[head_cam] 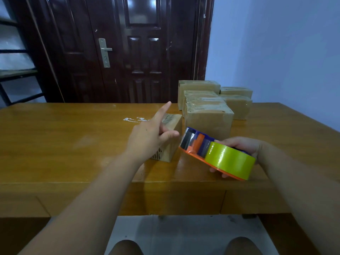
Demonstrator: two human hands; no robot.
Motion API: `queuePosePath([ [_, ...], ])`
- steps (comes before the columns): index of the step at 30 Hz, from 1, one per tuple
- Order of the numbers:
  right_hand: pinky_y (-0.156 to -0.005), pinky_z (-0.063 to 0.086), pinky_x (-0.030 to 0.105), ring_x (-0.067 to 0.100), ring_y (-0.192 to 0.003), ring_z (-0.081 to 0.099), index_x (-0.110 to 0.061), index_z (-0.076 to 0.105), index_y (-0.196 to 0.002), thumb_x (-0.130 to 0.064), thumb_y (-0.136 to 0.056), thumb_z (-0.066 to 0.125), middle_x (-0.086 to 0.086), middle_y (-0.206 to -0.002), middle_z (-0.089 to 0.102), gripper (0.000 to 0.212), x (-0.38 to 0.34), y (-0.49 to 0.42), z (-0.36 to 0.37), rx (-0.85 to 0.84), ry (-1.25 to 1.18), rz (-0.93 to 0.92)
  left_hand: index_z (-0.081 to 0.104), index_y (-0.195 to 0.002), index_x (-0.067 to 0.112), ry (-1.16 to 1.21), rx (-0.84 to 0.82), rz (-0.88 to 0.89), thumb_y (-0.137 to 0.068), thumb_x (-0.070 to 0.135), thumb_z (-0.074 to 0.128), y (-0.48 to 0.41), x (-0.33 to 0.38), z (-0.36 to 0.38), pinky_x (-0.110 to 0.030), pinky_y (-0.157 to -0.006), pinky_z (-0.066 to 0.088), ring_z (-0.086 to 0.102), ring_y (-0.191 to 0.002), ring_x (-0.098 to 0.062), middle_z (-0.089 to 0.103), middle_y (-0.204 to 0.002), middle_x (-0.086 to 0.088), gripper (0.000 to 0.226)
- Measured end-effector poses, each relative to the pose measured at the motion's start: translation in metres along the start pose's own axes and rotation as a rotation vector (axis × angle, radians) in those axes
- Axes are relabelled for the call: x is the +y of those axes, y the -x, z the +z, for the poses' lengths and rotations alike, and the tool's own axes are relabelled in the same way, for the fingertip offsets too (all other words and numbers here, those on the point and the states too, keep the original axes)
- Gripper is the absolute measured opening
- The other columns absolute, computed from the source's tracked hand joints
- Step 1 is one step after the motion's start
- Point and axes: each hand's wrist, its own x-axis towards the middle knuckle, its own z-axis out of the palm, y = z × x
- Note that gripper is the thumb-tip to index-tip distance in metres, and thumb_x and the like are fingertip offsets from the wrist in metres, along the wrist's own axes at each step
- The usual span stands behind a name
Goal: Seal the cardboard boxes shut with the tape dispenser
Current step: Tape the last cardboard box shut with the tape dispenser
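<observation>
Wide wooden table (64, 140), near edge running across the lower middle of the view. Behind its far edge, a dark door (143, 52). Toward the far right corner, a pile of cardboard boxes (207, 122), glossy with tape across the tops, so probably done already. Just beside the pile, nearer the middle of the table, one small box (173, 123) standing alone, half hidden behind the left hand (147, 137); likely the one in work, though impossible to tell whether taped yet.

Held in the air over the table's near right part, just right of the small box, the tape dispenser (196, 142): orange and blue, tilted, mouth end aimed at the left hand, yellow-green tape roll (230, 159) at the back. Right hand (242, 144) clamped around the dispenser from behind. Left hand loose and spread, index finger (163, 109) straight and pointing away, thumb out, gripping nothing visible; lower fingers hidden, so contact with the box uncertain.

Risks, by judgement only:
- Small box probably light, apt to slide or tip under dragged tape unless pinned down first.
- Cutter end close to the left thumb, an easy nick.
- Loose tape end apt to fold back and wrinkle.
</observation>
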Motion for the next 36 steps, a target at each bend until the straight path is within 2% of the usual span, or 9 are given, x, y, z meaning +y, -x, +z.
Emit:
queuePosePath([
  [5,-0.067,0.057,0.036,0.028,-0.084,0.070,-0.005,0.063,-0.114,-0.047,-0.055,0.088,0.018,-0.103,0.070,0.077,-0.002,0.004,-0.004,0.190,0.051,-0.041,0.043,-0.137,0.037,-0.059,0.030,0.031,-0.092,0.046,0.053,0.002,-0.004,0.001,-0.014,-0.067,0.037,0.053,-0.088,0.002,0.054,-0.080,0.027,0.048],
  [7,-0.068,0.057,0.034,0.026,-0.084,0.069,-0.005,0.061,-0.116,-0.042,-0.074,0.073,0.015,-0.101,0.071,0.057,-0.006,0.007,-0.005,0.279,0.108,-0.017,0.047,-0.133,0.039,-0.076,0.021,0.028,-0.089,0.049,0.056,0.003,-0.006,0.003,-0.018,-0.073,0.039,0.055,-0.098,0.001,0.061,-0.095,0.023,0.046],
  [15,-0.068,0.050,0.030,0.018,-0.078,0.066,-0.009,0.067,-0.088,-0.038,-0.082,0.065,0.007,-0.083,0.072,0.029,-0.014,0.000,-0.007,0.496,0.319,0.012,0.050,-0.134,0.033,-0.292,-0.078,0.062,-0.087,0.051,0.058,0.005,-0.003,0.002,-0.018,-0.066,0.035,0.050,-0.099,-0.005,0.041,-0.132,0.014,0.051],
  [19,-0.090,0.050,0.041,0.025,-0.092,0.066,-0.008,0.070,-0.094,-0.044,-0.082,0.066,0.013,-0.099,0.072,0.038,-0.021,-0.003,-0.004,0.551,0.492,0.048,0.054,-0.132,0.031,-0.285,-0.070,0.100,-0.089,0.032,0.062,0.004,-0.008,0.005,-0.024,-0.090,0.040,0.044,-0.118,-0.011,0.047,-0.132,0.012,0.043],
  [21,-0.086,0.052,0.037,0.022,-0.091,0.068,-0.011,0.071,-0.099,-0.041,-0.087,0.064,0.009,-0.097,0.073,0.033,-0.025,-0.002,-0.002,0.566,0.574,0.028,0.052,-0.133,0.032,-0.285,-0.067,0.107,-0.090,0.023,0.062,0.006,-0.010,0.006,-0.026,-0.103,0.031,0.037,-0.125,-0.014,0.051,-0.134,0.010,0.045],
  [25,-0.093,0.046,0.031,0.014,-0.105,0.060,-0.020,0.064,-0.123,-0.039,-0.090,0.062,-0.002,-0.118,0.066,0.038,-0.035,-0.002,0.012,0.670,0.889,-0.068,0.050,-0.136,0.031,-0.275,-0.049,0.094,-0.094,0.015,0.054,0.006,-0.009,0.008,-0.027,-0.106,0.028,0.038,-0.127,-0.018,0.052,-0.136,0.005,0.045],
  [29,-0.071,0.035,0.007,0.000,-0.093,0.053,-0.020,0.064,-0.120,-0.025,-0.097,0.052,-0.004,-0.120,0.065,0.026,-0.043,-0.008,0.050,0.942,1.000,-0.469,0.047,-0.138,0.027,-0.279,-0.025,0.074,-0.097,0.015,0.047,0.007,-0.007,0.012,-0.025,-0.102,0.027,0.038,-0.124,-0.020,0.053,-0.136,0.003,0.043],
  [32,-0.057,0.037,0.003,-0.017,-0.067,0.052,-0.023,0.060,-0.127,-0.015,-0.100,0.045,-0.009,-0.121,0.063,0.031,-0.043,-0.020,0.084,0.880,0.889,-0.549,0.053,-0.131,0.020,-0.296,-0.001,0.064,-0.097,0.016,0.047,0.008,-0.004,0.017,-0.026,-0.098,0.028,0.041,-0.118,-0.022,0.057,-0.131,-0.001,0.035],
  [36,-0.092,0.037,0.015,0.005,-0.119,0.054,-0.022,0.041,-0.143,-0.004,-0.098,0.040,-0.005,-0.137,0.055,0.048,-0.033,-0.037,0.119,0.811,0.634,-0.527,0.062,-0.119,0.011,-0.245,0.072,0.026,-0.092,0.010,0.054,0.009,-0.004,0.024,-0.027,-0.092,0.029,0.049,-0.108,-0.028,0.064,-0.120,-0.009,0.029],
])
